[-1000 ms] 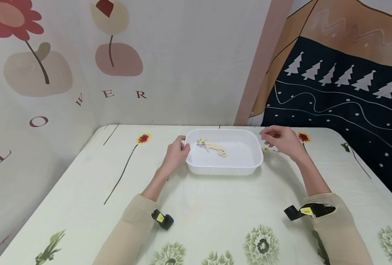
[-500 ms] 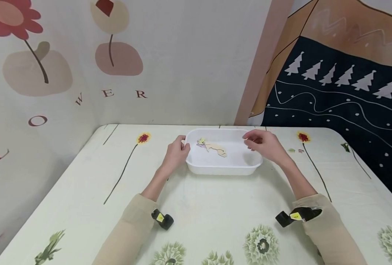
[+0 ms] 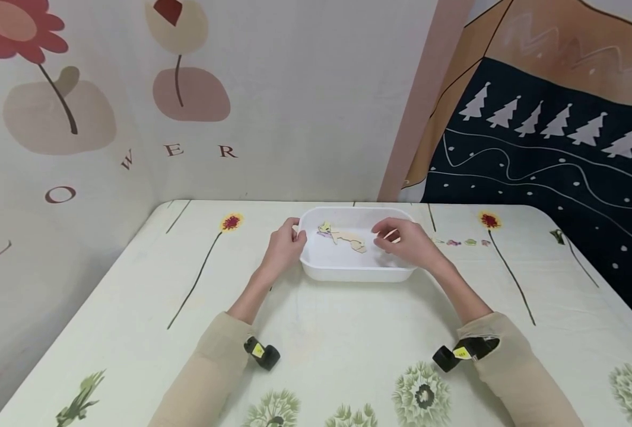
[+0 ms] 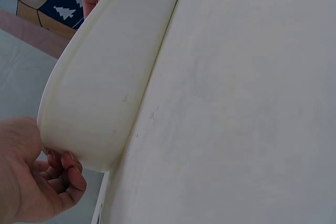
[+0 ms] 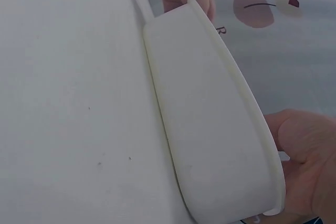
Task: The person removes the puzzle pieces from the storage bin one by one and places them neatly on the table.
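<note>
A shallow white plastic tub stands at the far middle of the table. My left hand grips its left rim; in the left wrist view that hand's fingertips curl against the tub's wall. Flat pale-yellow cut-out pieces, with a bit of purple at one end, lie on the tub's floor; their kind is unclear. Over the tub's right half hovers my right hand, fingers loosely bent, thumb and forefinger apart, nothing visible between them. The right wrist view hides its fingertips behind the tub's wall.
A pale tablecloth with printed flowers covers the table. Small coloured flower shapes form a row right of the tub; they look printed. Behind the table hang a white cloth and a dark cloth with white trees.
From beyond the tub's right rim, my right hand has moved left and is over the inside of the tub. The left hand, the tub and the cut-out pieces have stayed put.
</note>
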Demonstrator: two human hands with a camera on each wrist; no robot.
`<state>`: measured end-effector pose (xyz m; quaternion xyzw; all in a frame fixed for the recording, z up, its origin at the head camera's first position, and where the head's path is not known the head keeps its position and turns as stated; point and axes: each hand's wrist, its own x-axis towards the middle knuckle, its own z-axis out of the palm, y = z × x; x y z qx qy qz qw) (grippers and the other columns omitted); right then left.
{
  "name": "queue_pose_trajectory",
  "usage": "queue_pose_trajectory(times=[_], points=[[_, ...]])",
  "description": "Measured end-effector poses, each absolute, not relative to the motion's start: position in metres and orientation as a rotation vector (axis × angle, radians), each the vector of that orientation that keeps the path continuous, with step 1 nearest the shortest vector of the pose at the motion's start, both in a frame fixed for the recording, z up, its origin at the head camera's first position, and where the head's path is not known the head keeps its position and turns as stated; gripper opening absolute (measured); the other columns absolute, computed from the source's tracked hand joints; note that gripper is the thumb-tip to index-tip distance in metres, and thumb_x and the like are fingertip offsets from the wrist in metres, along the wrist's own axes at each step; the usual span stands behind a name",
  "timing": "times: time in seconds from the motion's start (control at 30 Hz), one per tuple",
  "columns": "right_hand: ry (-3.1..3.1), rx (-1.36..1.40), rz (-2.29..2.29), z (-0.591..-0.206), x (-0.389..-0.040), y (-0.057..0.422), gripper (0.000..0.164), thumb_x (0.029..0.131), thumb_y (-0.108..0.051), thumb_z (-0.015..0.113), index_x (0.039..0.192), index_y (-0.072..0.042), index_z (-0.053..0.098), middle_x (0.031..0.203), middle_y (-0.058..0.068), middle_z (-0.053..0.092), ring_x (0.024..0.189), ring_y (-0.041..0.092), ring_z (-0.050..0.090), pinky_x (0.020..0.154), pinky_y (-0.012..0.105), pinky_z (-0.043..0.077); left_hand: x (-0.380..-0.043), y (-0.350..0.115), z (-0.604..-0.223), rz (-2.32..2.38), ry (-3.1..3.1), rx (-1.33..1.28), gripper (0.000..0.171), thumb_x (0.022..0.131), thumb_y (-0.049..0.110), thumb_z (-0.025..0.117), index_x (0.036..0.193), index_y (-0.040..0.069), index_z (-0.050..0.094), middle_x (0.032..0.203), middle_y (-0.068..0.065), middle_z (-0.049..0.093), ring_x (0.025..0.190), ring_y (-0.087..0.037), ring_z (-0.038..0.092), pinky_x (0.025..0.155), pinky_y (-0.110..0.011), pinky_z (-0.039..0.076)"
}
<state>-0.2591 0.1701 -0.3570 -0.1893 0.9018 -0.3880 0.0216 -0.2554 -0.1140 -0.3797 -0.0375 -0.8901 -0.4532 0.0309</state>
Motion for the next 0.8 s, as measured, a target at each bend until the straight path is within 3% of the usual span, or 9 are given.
queue_pose_trajectory(times=[0.5,0.8], points=[[2.680,-0.554,-0.992,-0.361,-0.264,0.157,0.033,0.094,-0.016,0.071,0.126,-0.009,0.065,0.112,0.011,0.064,0.099,0.026,0.062,0.084,0.037,0.051,-0.255,-0.112,-0.378,-1.394,-2.730,-0.123,0.043,0.103,0.014,0.049,0.143,-0.002,0.048,0.079,-0.005,0.048,0.066,-0.017,0.044,0.059,-0.028,0.038],[2.653,-0.629,-0.872,-0.362,-0.265,0.155,0.030,0.092,-0.012,0.071,0.121,-0.007,0.067,0.098,0.009,0.062,0.088,0.024,0.057,0.079,0.035,0.046,-0.254,-0.112,-0.377,-1.392,-2.735,-0.111,0.043,0.103,0.014,0.050,0.143,-0.003,0.047,0.081,-0.006,0.049,0.068,-0.017,0.045,0.059,-0.027,0.039]])
